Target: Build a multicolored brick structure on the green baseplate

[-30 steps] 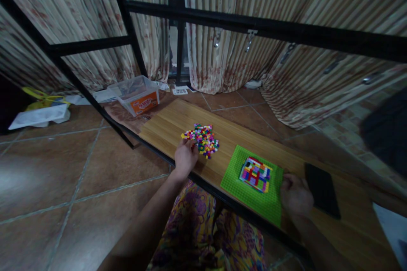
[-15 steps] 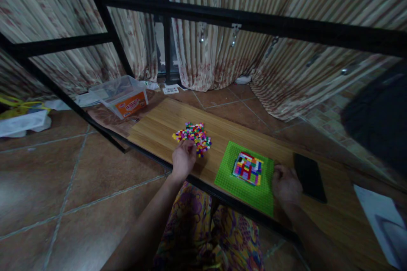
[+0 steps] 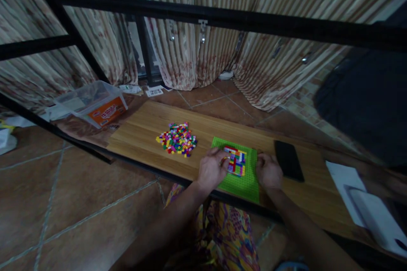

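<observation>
A green studded baseplate (image 3: pixel 246 192) lies on the wooden bench top, with a square of multicoloured toy bricks (image 3: pixel 237 161) built up in its middle. My left hand (image 3: pixel 212 168) is over the plate's left part, thumb and finger pinched on a small toy brick (image 3: pixel 225 158) beside the built square; its colour is hard to make out. At the plate's right edge, my right hand (image 3: pixel 269 172) has its fingers curled closed on the rim. A loose pile of small coloured bricks (image 3: pixel 178 139) is spread on the wood left of the plate.
A black flat device (image 3: pixel 288 160) lies right of my right hand, with white sheets (image 3: pixel 345 188) farther right. A clear plastic tub (image 3: pixel 95 100) with an orange label stands at the far left. A black metal rail (image 3: pixel 190 9) crosses in front of striped curtains (image 3: pixel 216 51).
My left hand has moved right, from the brick pile to the built square on the baseplate. My right hand stays at the plate's right edge. The view has shifted to the right.
</observation>
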A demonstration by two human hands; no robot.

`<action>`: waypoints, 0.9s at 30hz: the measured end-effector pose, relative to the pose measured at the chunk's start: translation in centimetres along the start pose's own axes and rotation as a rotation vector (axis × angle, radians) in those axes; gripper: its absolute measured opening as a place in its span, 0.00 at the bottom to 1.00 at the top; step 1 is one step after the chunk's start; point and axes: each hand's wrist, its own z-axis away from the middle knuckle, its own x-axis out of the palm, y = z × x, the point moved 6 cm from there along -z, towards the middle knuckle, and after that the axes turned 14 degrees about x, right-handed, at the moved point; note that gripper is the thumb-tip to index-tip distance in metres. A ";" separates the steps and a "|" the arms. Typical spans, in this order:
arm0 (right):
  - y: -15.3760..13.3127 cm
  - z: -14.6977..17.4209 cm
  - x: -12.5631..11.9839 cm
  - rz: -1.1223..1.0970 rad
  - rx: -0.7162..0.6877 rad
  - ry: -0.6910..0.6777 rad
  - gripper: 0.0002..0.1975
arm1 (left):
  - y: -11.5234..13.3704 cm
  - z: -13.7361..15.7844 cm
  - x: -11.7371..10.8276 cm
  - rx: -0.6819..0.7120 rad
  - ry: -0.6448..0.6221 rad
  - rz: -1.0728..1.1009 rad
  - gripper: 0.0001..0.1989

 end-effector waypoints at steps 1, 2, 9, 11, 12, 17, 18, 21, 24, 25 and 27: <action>0.0 0.0 0.0 -0.002 0.000 0.002 0.11 | 0.2 -0.3 0.3 0.023 -0.006 -0.022 0.08; -0.1 0.0 0.0 -0.004 -0.001 0.004 0.11 | 0.3 -0.5 0.6 0.042 -0.012 -0.041 0.08; -0.1 0.0 0.1 -0.017 -0.022 0.013 0.10 | -0.2 -0.9 2.0 0.130 -0.027 -0.126 0.08; -0.1 0.0 0.0 -0.018 -0.021 0.016 0.10 | -0.4 -0.9 2.2 0.136 -0.017 -0.141 0.08; -0.1 0.0 0.0 -0.020 -0.020 0.018 0.10 | -0.5 -0.9 2.3 0.139 -0.015 -0.148 0.08; 0.0 0.0 0.1 -0.026 -0.020 0.019 0.10 | -0.6 -1.1 2.1 0.117 0.005 -0.161 0.07; 0.1 0.0 0.1 -0.025 -0.019 0.018 0.10 | -0.5 -1.1 2.1 0.106 0.012 -0.158 0.06; 0.1 0.0 0.1 -0.020 -0.015 0.016 0.11 | -0.5 -1.2 2.0 0.087 0.021 -0.137 0.05; 0.1 0.0 0.1 -0.016 -0.009 0.015 0.10 | -0.6 -1.1 2.0 0.065 0.037 -0.105 0.05; 0.1 0.0 0.1 -0.015 -0.007 0.013 0.10 | -0.6 -1.1 2.0 0.058 0.045 -0.093 0.05; 0.0 0.0 0.0 -0.013 -0.006 0.009 0.10 | -0.8 -1.1 1.9 0.050 0.060 -0.071 0.05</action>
